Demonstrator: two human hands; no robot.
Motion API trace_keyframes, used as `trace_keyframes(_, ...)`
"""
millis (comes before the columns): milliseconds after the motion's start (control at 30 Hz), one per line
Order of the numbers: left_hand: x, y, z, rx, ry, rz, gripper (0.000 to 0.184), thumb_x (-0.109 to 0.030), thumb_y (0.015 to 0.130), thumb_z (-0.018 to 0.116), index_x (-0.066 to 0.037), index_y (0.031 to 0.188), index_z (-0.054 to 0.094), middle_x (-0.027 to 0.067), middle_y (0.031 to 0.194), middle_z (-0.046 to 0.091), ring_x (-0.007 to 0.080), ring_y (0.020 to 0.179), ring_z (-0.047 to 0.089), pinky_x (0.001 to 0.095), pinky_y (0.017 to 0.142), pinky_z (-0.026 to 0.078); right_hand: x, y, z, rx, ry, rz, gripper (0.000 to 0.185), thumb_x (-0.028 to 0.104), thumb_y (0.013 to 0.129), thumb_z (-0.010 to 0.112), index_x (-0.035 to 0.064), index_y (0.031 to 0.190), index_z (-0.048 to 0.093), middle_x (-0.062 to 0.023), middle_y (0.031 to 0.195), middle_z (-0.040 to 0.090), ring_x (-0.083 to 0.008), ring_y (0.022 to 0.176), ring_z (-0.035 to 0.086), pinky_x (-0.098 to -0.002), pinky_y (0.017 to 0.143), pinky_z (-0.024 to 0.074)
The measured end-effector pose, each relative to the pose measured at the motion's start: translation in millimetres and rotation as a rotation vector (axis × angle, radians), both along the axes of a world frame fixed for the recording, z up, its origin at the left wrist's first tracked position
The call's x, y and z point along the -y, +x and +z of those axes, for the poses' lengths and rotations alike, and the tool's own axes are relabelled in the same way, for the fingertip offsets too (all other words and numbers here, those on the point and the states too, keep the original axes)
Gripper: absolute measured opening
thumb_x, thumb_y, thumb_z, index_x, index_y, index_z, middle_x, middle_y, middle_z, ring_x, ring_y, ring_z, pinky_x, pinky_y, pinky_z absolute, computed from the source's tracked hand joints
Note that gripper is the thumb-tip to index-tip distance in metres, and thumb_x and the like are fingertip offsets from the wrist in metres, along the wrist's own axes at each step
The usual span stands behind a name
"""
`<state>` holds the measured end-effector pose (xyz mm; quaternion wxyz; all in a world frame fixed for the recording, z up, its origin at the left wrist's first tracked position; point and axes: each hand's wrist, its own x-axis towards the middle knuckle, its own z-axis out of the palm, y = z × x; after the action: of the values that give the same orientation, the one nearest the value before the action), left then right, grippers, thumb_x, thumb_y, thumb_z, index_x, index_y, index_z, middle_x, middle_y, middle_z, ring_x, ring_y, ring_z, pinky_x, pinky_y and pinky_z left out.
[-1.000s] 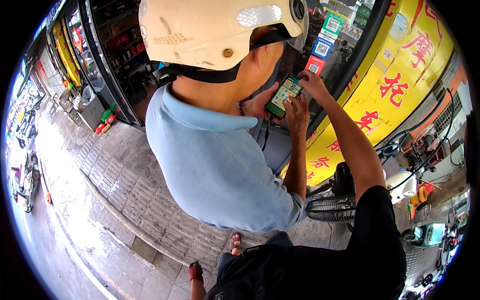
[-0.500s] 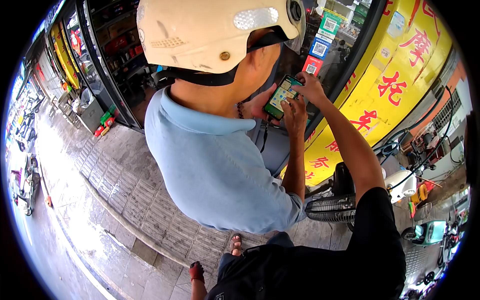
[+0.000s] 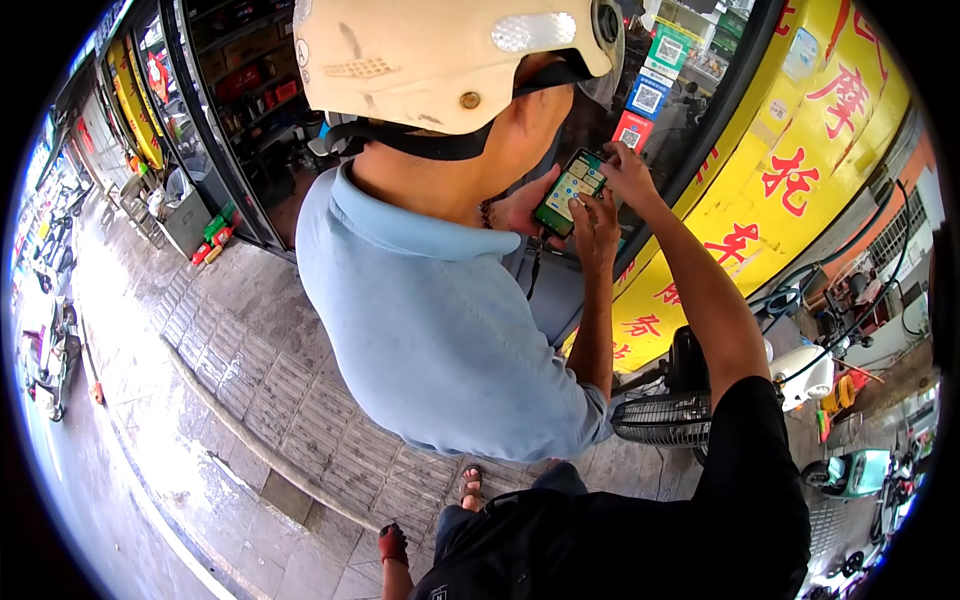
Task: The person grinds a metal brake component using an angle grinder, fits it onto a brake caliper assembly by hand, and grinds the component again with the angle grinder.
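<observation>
Since the earlier frame, the cream helmet (image 3: 420,75) has been shifted a little to the right in the view. The right hand (image 3: 628,178) is put at the top corner of the phone (image 3: 564,192) with its fingers bent and partly closed; whether anything is gripped by it cannot be told. Just left of and below this grip, the phone is held by the other person's left hand (image 3: 520,208), and the screen is partly covered by the other person's right hand (image 3: 597,232). Farther down and left, a blue shirt (image 3: 420,300) is seen. Above the grip, 3 code stickers (image 3: 648,98) are stuck on glass. To the right, a yellow sign (image 3: 755,150) is seen; below, a black fan (image 3: 660,420). The left hand cannot be made out for sure.
</observation>
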<state>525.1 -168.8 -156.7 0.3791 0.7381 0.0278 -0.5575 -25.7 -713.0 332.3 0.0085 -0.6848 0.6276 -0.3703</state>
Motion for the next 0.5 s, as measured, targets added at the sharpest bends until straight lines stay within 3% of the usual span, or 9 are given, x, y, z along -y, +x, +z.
trace_keyframes(133, -1.1, 7.9, -10.8, -0.081, -0.057, -0.023, 0.023, -0.022, 0.090, 0.048, -0.020, 0.068, 0.044, -0.0043, 0.048, 0.035, 0.0116, 0.036, 0.035, 0.0278, 0.032, 0.025, 6.6, -11.8, -8.1, -0.028, -0.127, 0.077, 0.040, 0.018, 0.076, 0.062, 0.0066, 0.113, 0.054, -0.0117, 0.092, 0.061, -0.0264, 0.084, 0.063, -0.0376, 0.076, 0.0501)
trace_keyframes(233, 7.4, 3.8, -3.7, 0.039, -0.016, -0.080, 0.024, -0.022, 0.091, 0.047, -0.021, 0.068, 0.043, -0.0045, 0.048, 0.034, 0.0115, 0.035, 0.034, 0.0272, 0.032, 0.024, 1.2, -10.0, -3.3, -0.006, -0.098, 0.068, 0.038, 0.017, 0.076, 0.061, 0.0062, 0.112, 0.055, -0.0123, 0.093, 0.061, -0.0260, 0.085, 0.063, -0.0372, 0.076, 0.0501)
trace_keyframes(500, 13.0, 2.6, 3.2, 0.004, -0.047, -0.072, 0.025, -0.020, 0.089, 0.048, -0.020, 0.065, 0.041, -0.0047, 0.048, 0.034, 0.0110, 0.035, 0.034, 0.0272, 0.032, 0.024, -16.3, -10.4, 9.0, 0.039, -0.081, 0.016, 0.040, 0.017, 0.076, 0.063, 0.0040, 0.113, 0.056, -0.0134, 0.092, 0.061, -0.0263, 0.085, 0.063, -0.0356, 0.077, 0.0500)
